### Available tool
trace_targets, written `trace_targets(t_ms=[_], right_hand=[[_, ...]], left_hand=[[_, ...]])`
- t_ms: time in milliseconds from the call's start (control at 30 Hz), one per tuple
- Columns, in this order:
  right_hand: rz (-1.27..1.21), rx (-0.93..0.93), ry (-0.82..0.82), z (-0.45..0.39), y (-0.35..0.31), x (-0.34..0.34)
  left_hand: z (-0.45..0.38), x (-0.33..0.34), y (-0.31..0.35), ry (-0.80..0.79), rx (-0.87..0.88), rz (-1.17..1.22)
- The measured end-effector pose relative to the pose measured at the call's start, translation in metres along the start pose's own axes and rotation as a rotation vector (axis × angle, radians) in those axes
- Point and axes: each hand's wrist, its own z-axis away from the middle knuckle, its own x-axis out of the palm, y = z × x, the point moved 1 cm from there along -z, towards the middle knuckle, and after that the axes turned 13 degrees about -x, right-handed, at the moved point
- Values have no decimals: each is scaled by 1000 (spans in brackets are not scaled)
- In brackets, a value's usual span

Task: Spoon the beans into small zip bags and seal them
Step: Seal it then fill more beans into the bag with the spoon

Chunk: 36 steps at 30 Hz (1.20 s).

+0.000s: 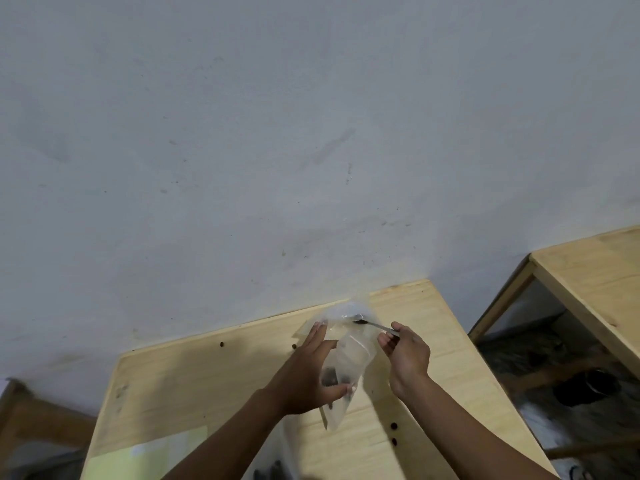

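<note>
Taking the pale wooden counter [398, 441] as the landmark: at its near edge lie a pale green sheet [149, 455] and some dark, blurred things too cut off to identify. A few loose dark beans [393, 425] lie on the counter's near right part. Above the counter's middle, the left hand [311, 372] holds a small clear plastic zip bag [349, 362], its grip closed round the bag's lower part, thumb across the front; a few dark beans [330, 377] sit inside. The right hand [407, 355] pinches a thin metal spoon [372, 324], whose bowl is at the bag's open mouth. More stray beans [221, 344] lie toward the counter's far edge, which meets a grey wall [277, 133].
</note>
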Motion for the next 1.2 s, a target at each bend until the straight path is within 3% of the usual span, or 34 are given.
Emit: trace_targets(t_ms=[133, 300, 567, 667, 900, 1067, 1200], right_hand=[[167, -61, -110, 0, 8, -18], [229, -150, -145, -2, 0, -30], [303, -427, -139, -5, -50, -23], [321, -492, -189, -2, -65, -15], [495, -688, -452, 24, -67, -8], [628, -969, -669, 44, -71, -8], [522, -922, -564, 48, -79, -15]], left_hand=[[-6, 4, -6, -56, -110, 81], [-13, 7, -12, -89, -185, -55], [-1, 14, -17, 181, -132, -177], [9, 12, -12, 198, -148, -150], [20, 9, 2, 180, -213, -36], [29, 15, 4, 185, -246, 35], [41, 15, 4, 196, -280, 87]])
